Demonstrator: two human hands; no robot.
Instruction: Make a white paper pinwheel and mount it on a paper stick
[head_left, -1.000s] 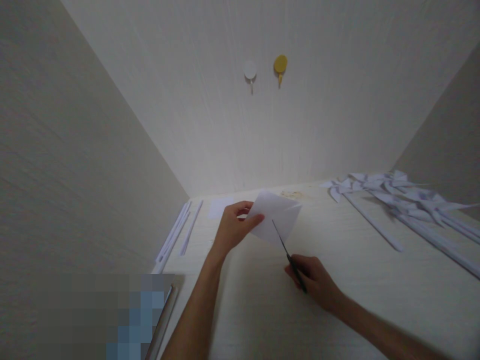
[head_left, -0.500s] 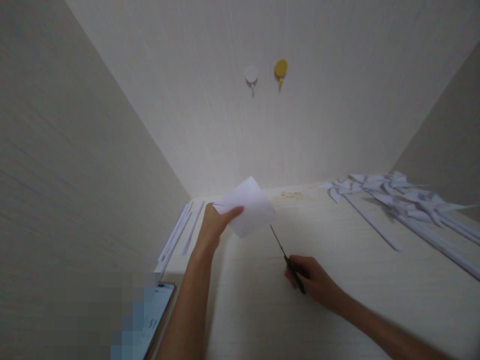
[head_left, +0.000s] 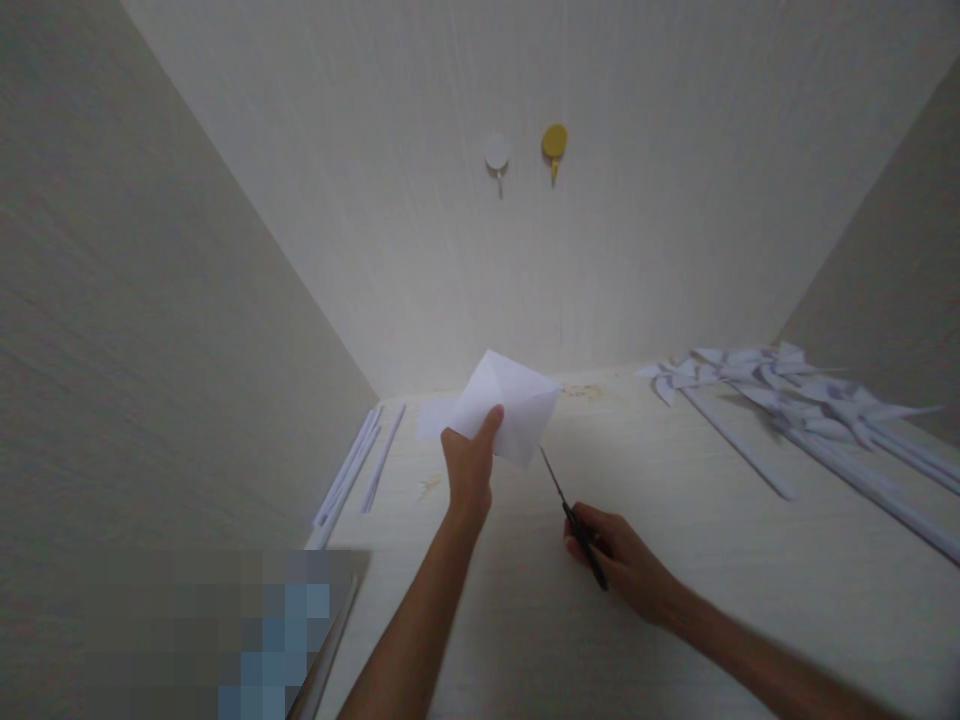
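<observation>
Raised over the table, my left hand [head_left: 472,460] pinches a square sheet of white paper [head_left: 517,400] between thumb and fingers. Crease lines cross the sheet, and one corner points up. My right hand [head_left: 619,560] grips the black handles of a pair of scissors [head_left: 556,478]. Their thin blades look closed and point up toward the paper's lower right edge, a little apart from it. Behind my left hand, more white paper [head_left: 433,418] lies on the table.
Several paper pinwheels [head_left: 810,400] with rolled sticks lie at the right. Rolled paper sticks [head_left: 349,468] rest along the left wall. A white hook [head_left: 496,153] and a yellow hook [head_left: 554,142] hang on the back wall. A partly blurred device [head_left: 330,640] is at lower left.
My left hand has shifted right and turned the paper, uncovering the white paper behind it. The scissors in my right hand have hardly moved.
</observation>
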